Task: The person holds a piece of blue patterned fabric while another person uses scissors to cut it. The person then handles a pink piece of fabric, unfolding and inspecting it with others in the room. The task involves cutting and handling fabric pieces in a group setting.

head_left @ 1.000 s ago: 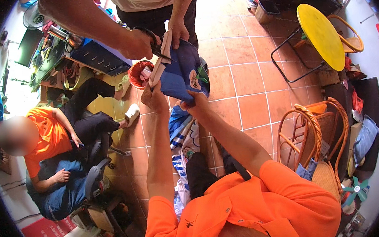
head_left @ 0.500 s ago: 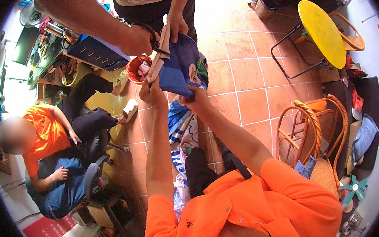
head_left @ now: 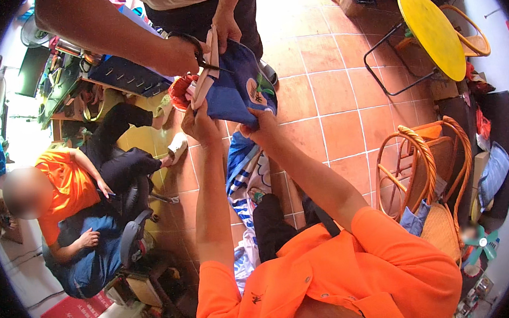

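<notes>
I hold out a dark blue piece of fabric (head_left: pixel 237 88) with a printed patch and a pale pink edge. My left hand (head_left: pixel 199 124) grips its lower left corner. My right hand (head_left: pixel 261 128) grips its lower right side. A person standing in front of me holds black scissors (head_left: pixel 195 50) in one hand at the pink edge, and that person's other hand (head_left: pixel 227 29) pinches the top of the fabric. More blue and white striped cloth (head_left: pixel 245 172) hangs below between my arms.
A person in an orange shirt (head_left: pixel 66 192) sits on an office chair at my left. A cluttered workbench (head_left: pixel 81 83) stands behind. To the right are a yellow round table (head_left: pixel 433 31) and a rattan chair (head_left: pixel 429 169) on the terracotta tile floor (head_left: pixel 334 105).
The fabric and both my hands have shifted slightly up and away from me. The other person's scissors hand has moved along the pink edge.
</notes>
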`<state>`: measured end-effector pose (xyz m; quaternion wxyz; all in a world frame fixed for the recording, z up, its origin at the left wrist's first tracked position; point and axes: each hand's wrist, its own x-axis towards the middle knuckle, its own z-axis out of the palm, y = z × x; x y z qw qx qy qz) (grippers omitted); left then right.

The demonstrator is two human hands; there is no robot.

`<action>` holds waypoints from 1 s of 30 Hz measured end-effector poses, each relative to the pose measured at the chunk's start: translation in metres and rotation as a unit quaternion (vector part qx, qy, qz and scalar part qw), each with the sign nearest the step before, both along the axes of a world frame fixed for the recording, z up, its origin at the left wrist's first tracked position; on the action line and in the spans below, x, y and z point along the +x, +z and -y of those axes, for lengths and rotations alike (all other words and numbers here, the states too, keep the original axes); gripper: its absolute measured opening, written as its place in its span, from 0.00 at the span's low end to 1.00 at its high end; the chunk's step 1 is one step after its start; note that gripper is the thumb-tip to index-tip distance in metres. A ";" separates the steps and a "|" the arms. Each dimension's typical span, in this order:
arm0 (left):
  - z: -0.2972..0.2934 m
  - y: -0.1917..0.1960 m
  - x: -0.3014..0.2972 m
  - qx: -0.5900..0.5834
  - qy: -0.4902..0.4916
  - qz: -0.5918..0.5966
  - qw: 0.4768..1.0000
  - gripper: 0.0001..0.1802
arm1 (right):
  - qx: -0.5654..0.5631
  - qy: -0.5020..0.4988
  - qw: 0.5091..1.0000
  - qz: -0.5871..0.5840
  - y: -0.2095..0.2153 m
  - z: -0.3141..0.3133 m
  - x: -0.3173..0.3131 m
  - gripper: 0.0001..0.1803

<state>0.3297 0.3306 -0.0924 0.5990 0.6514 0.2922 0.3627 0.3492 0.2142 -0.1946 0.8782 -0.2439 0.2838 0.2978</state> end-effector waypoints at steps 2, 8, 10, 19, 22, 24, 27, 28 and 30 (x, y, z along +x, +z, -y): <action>-0.002 -0.014 0.006 -0.069 -0.010 0.050 0.996 0.13 | 0.073 0.005 0.997 0.022 -0.008 0.006 -0.003 0.05; 0.015 -0.010 0.007 -0.101 -0.001 0.061 0.993 0.12 | 0.061 -0.020 0.995 -0.080 0.000 0.015 -0.003 0.06; 0.013 0.002 0.008 -0.158 0.005 0.056 0.986 0.12 | 0.042 -0.015 0.996 -0.082 0.003 0.012 -0.003 0.06; 0.003 -0.010 0.005 -0.139 0.002 0.045 0.989 0.11 | -0.008 -0.034 0.998 -0.057 0.008 0.007 0.003 0.04; 0.018 -0.001 0.008 -0.144 0.011 0.037 0.989 0.11 | 0.032 -0.043 0.995 -0.082 0.008 0.013 0.006 0.09; 0.024 0.001 0.009 -0.180 0.030 0.011 0.983 0.10 | 0.053 -0.049 0.995 -0.064 0.000 0.018 0.005 0.09; 0.025 0.006 0.008 -0.184 0.006 0.036 0.982 0.09 | 0.026 -0.042 0.995 -0.081 0.011 0.017 0.003 0.05; 0.016 -0.004 0.009 -0.188 0.005 0.042 0.981 0.09 | -0.001 -0.039 0.995 -0.088 0.023 0.013 0.001 0.04; -0.007 -0.020 0.014 -0.194 0.002 0.055 0.980 0.11 | -0.026 -0.036 0.995 -0.087 0.038 0.006 -0.002 0.03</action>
